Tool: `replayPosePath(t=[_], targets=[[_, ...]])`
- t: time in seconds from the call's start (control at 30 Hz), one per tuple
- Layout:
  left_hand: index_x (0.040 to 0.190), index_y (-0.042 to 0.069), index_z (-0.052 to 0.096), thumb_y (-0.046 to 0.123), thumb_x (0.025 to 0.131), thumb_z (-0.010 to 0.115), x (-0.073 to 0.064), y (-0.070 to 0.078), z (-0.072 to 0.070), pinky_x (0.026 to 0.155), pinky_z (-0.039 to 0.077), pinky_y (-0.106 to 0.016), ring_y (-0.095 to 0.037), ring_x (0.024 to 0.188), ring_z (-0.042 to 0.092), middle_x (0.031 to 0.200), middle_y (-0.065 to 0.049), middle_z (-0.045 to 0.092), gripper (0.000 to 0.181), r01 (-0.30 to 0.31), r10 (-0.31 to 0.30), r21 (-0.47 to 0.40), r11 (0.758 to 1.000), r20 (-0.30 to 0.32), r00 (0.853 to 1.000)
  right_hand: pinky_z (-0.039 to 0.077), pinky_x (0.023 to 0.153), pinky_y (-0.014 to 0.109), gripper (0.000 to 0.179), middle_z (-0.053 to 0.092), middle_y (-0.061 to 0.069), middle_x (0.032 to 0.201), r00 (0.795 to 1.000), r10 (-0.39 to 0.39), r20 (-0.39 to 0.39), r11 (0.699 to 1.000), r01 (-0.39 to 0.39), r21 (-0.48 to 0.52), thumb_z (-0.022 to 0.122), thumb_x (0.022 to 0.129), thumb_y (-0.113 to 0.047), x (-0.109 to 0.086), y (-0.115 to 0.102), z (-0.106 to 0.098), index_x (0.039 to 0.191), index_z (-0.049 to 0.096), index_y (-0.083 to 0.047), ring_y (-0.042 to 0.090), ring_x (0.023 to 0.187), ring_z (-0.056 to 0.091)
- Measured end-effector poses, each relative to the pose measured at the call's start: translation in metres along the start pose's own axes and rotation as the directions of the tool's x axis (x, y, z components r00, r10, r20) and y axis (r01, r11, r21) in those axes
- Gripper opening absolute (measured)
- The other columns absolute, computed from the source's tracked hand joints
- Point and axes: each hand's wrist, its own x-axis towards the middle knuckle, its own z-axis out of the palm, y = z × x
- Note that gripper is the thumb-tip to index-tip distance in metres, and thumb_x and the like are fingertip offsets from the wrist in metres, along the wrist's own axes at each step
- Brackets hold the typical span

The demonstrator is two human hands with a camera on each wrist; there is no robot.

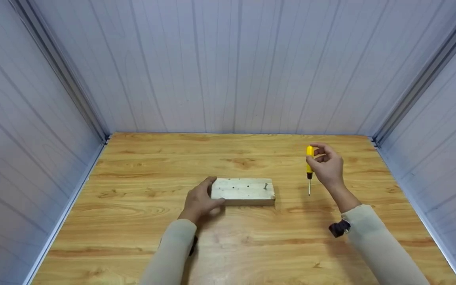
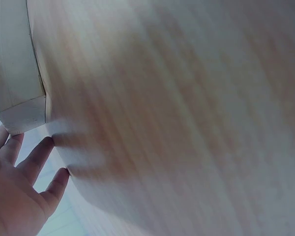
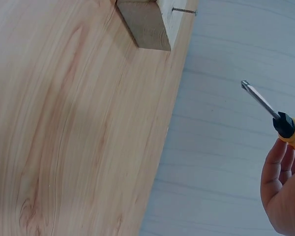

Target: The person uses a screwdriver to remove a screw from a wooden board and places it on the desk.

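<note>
A pale wooden block [image 1: 240, 192] lies flat on the table, with several small dark holes in its top. Near its right end a screw [image 1: 265, 186] stands up out of the wood; the right wrist view shows the screw [image 3: 185, 10] sticking well out. My left hand [image 1: 200, 200] grips the block's left end, thumb on the near side and a finger at the far corner. Off to the right, my right hand [image 1: 328, 168] pinches the yellow handle of a screwdriver [image 1: 310, 168] between thumb and fingers. Its tip points down, apart from the block. In the right wrist view the screwdriver's shaft [image 3: 260, 99] shows a cross-shaped tip.
The wood-grain table [image 1: 133, 237] spreads around the block on all sides. White panels enclose it: a back wall [image 1: 228, 71], a left wall [image 1: 22, 150] and a right wall [image 1: 445, 158]. A dark band [image 1: 339, 228] sits at the right wrist.
</note>
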Motion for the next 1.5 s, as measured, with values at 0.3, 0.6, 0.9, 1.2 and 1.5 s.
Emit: replayPosePath(t=[0.3, 0.6, 0.9, 1.2, 1.5], targets=[[0.141, 0.032, 0.048, 0.044, 0.071, 0.078, 0.000, 0.001, 0.001, 0.104, 0.043, -0.043, -0.024, 0.127, 0.052, 0.138, 0.004, 0.056, 0.077, 0.031, -0.031, -0.005, 1.000, 0.009, 0.999, 0.048, 0.052, 0.014, 0.030, 0.058, 0.017, 0.085, 1.000, -0.006, -0.019, 0.999, 0.005, -0.037, 0.064, 0.081, 0.004, 0.001, 0.005, -0.009, 0.111, 0.067, 0.006, 0.010, 0.058, 0.054], [0.141, 0.029, 0.048, 0.042, 0.072, 0.078, 0.000, 0.001, 0.000, 0.107, 0.040, -0.043, -0.025, 0.131, 0.049, 0.142, 0.003, 0.053, 0.077, 0.015, -0.015, -0.012, 1.000, 0.000, 1.000, 0.048, 0.052, 0.014, 0.030, 0.057, 0.007, 0.085, 0.999, 0.049, -0.024, 0.996, -0.051, -0.074, 0.066, 0.083, -0.001, 0.009, 0.042, -0.016, 0.113, 0.069, -0.002, 0.009, 0.059, 0.054], [0.141, 0.030, 0.048, 0.043, 0.071, 0.078, -0.001, 0.001, -0.001, 0.106, 0.041, -0.045, -0.026, 0.130, 0.050, 0.142, 0.003, 0.053, 0.077, 0.009, -0.009, -0.011, 1.000, -0.002, 1.000, 0.048, 0.054, 0.013, 0.030, 0.060, 0.009, 0.085, 0.999, 0.035, -0.042, 0.990, -0.040, -0.133, 0.068, 0.082, -0.004, 0.006, 0.063, -0.017, 0.112, 0.071, -0.005, 0.009, 0.061, 0.055], [0.141, 0.029, 0.048, 0.043, 0.071, 0.078, 0.000, 0.001, 0.001, 0.105, 0.042, -0.044, -0.026, 0.129, 0.051, 0.140, 0.002, 0.055, 0.078, 0.016, -0.016, -0.010, 1.000, 0.007, 1.000, 0.049, 0.054, 0.014, 0.032, 0.062, 0.015, 0.093, 0.996, 0.088, -0.001, 0.980, -0.087, -0.180, 0.067, 0.084, -0.007, 0.004, 0.086, -0.021, 0.116, 0.069, -0.008, 0.005, 0.063, 0.055], [0.140, 0.029, 0.049, 0.043, 0.070, 0.077, 0.002, 0.001, 0.002, 0.106, 0.041, -0.043, -0.024, 0.129, 0.051, 0.139, 0.003, 0.055, 0.077, 0.023, -0.023, -0.004, 1.000, 0.006, 1.000, 0.050, 0.053, 0.019, 0.035, 0.060, 0.014, 0.098, 0.975, 0.200, 0.092, 0.951, -0.171, -0.258, 0.064, 0.087, -0.010, 0.003, 0.101, -0.023, 0.122, 0.066, -0.005, 0.012, 0.069, 0.056]])
